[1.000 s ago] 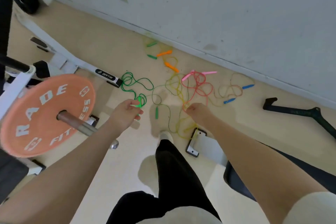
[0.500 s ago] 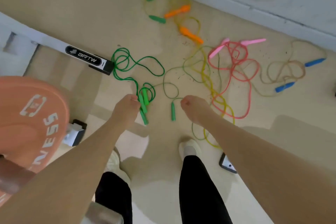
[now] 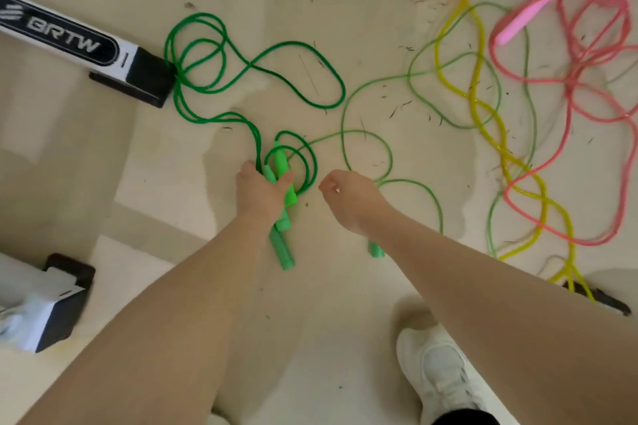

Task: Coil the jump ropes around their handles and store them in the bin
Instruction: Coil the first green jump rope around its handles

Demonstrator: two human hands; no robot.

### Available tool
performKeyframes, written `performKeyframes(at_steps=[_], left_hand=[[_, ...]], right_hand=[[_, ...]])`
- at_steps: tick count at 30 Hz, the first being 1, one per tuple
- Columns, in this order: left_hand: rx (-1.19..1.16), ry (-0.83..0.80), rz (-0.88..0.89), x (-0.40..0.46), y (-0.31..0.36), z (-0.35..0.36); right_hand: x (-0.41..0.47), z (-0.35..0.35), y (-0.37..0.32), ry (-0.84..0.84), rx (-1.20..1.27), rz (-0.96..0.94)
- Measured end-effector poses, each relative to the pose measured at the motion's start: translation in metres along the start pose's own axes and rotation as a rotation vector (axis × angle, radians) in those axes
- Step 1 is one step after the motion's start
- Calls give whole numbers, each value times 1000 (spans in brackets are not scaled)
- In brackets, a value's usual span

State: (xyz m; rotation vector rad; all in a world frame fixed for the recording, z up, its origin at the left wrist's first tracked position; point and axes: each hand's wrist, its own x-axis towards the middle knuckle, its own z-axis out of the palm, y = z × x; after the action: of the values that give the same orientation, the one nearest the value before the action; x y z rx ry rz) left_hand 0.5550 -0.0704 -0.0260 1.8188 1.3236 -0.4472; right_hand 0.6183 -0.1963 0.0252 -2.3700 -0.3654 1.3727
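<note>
Since the left hand (image 3: 264,191) already grips the green handles (image 3: 281,183) at floor centre and the right hand (image 3: 348,197) is fisted, contents unclear, lift the handles, free the green rope (image 3: 248,62) snagged on the frame foot (image 3: 145,76) at 10 o'clock, then wrap tight.

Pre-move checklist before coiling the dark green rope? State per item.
1. Both handles in the left hand: ok, it grips the green handles together.
2. Dark green rope free to pull in: not ok, its loops lie against the black foot of the BRTW frame.
3. Rope clear of other ropes: not ok, the light green rope crosses the small loops by the handles.
4. Right hand free to wind: cannot tell, its fingers are curled over the light green rope and a grip is not visible.
5. Bin within reach: cannot tell, no bin in view.
</note>
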Motion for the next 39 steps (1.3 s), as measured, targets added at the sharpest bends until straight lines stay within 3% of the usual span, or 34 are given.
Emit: performKeyframes(at_steps=[3, 5, 8, 13, 16, 20, 22, 26, 29, 34, 37, 39], left_hand=[[1, -2, -20, 11, 13, 5], [-125, -46, 35, 4, 27, 3], [-436, -242, 56, -24, 59, -12], [-476, -537, 223, -102, 138, -69], [-379, -689, 400, -157, 199, -111], [-354, -781, 535, -239, 282, -161], [-448, -781, 510, -282, 322, -177], [-673, -639, 341, -352, 383, -203], [-914, -534, 306, -402, 414, -230], [-1258, -532, 121, -478, 439, -274], [-1225, -466, 78, -515, 440, -292], [-1113, -473, 149, -540, 437, -306]], right_hand=[[3, -9, 8, 31, 28, 21], [-1, -22, 11, 46, 41, 26], [-21, -50, 9, 111, 170, 64], [-82, -116, -15, 233, 311, 20], [-130, -176, -42, 226, 527, -83], [-204, -263, -79, 38, 1004, -225], [-244, -302, -92, -18, 1013, -298], [-328, -371, -110, 186, 791, -292], [-392, -421, -118, 300, 887, -244], [-497, -480, -117, 401, 1160, -142], [-540, -487, -112, 464, 1336, 81], [-560, -480, -112, 465, 1490, 182]])
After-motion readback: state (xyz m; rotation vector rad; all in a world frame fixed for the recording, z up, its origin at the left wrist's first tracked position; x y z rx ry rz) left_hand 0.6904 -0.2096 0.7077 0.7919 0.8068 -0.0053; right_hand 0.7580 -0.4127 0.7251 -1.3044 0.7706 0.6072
